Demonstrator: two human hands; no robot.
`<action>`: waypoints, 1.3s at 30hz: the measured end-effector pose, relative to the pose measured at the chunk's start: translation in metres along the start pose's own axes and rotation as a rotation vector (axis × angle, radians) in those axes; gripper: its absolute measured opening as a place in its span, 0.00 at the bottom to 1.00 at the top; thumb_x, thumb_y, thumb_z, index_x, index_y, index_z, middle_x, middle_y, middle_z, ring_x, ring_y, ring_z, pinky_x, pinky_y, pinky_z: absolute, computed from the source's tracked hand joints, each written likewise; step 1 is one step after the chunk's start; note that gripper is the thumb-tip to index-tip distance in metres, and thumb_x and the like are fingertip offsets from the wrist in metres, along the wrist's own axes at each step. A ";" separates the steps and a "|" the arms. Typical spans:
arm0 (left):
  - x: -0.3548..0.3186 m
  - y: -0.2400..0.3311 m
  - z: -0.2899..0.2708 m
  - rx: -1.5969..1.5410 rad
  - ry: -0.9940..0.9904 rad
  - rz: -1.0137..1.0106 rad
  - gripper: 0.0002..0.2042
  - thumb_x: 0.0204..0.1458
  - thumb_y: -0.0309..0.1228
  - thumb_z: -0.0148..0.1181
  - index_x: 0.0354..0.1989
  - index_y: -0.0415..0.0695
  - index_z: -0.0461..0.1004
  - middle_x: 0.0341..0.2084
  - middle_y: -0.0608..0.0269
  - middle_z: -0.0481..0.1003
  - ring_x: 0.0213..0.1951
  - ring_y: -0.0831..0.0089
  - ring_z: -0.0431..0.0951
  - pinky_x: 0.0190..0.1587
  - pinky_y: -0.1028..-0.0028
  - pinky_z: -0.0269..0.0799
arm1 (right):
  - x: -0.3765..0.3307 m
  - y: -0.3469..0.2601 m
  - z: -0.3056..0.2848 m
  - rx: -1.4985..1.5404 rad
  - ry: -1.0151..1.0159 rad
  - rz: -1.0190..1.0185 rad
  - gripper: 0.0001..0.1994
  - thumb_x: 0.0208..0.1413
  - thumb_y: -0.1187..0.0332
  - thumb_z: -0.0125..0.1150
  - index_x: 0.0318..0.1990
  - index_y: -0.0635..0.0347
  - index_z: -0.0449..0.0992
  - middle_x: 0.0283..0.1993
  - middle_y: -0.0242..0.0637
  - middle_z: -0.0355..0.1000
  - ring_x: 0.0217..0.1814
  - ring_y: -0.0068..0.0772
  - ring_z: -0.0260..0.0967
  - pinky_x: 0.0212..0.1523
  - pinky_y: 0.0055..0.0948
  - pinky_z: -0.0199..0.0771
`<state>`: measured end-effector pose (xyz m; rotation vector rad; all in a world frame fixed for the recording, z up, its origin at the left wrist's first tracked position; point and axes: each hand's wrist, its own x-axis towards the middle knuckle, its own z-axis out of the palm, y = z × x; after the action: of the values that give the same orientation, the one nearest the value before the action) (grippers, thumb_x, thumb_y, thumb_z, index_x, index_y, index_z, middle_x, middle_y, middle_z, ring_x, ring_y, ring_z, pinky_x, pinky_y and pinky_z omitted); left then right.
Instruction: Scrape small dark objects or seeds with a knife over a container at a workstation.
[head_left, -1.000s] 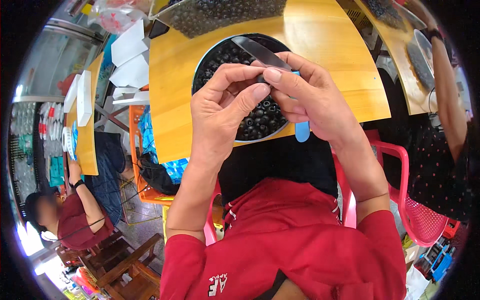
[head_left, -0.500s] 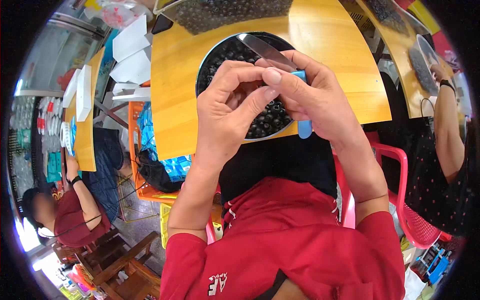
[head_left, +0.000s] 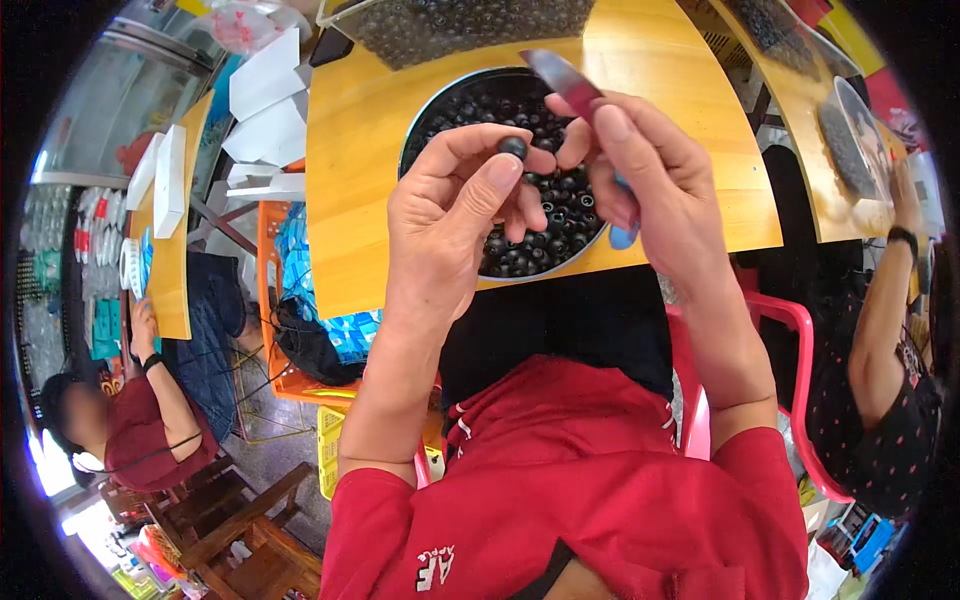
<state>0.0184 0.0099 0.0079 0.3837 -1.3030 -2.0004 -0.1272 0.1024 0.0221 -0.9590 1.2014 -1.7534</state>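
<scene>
Left hand (head_left: 440, 200) has 1 dark round piece (head_left: 512, 147) pinched between thumb and forefinger, above the bowl (head_left: 404, 150); its other fingers curl loosely, holding nothing I can see. Right hand (head_left: 655, 150) grips a blue-handled knife (head_left: 566, 84), blade angled toward the bench's far edge; blade and piece are apart, fingertips of the 2 hands close together.

Bowl sits close to the bench's (head_left: 350, 225) near edge, left of mid-width; it holds many loose dark pieces (head_left: 560, 225), some showing a ring-shaped opening; a clear tub (head_left: 470, 30) of more dark pieces stands at the far edge.

Step, my read: pieces handled singly over the bowl, this 1 held up with blade off it; can't tell if it's been cut. If blade meets piece next, that calls for a steady pinch, thumb clear of the edge; small and round, it could roll; if let go, bowl is right below.
</scene>
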 end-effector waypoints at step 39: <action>0.004 0.006 -0.011 0.288 -0.041 0.054 0.07 0.53 0.25 0.58 0.38 0.36 0.73 0.27 0.60 0.77 0.22 0.80 0.73 0.23 0.83 0.66 | 0.001 -0.006 0.002 -0.309 -0.214 0.005 0.16 0.63 0.66 0.47 0.56 0.58 0.70 0.17 0.22 0.58 0.18 0.10 0.52 0.18 0.15 0.50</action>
<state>0.0246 -0.0013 0.0086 0.4379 -1.6156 -1.7873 -0.1272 0.1027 0.0288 -1.2873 1.3536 -1.4419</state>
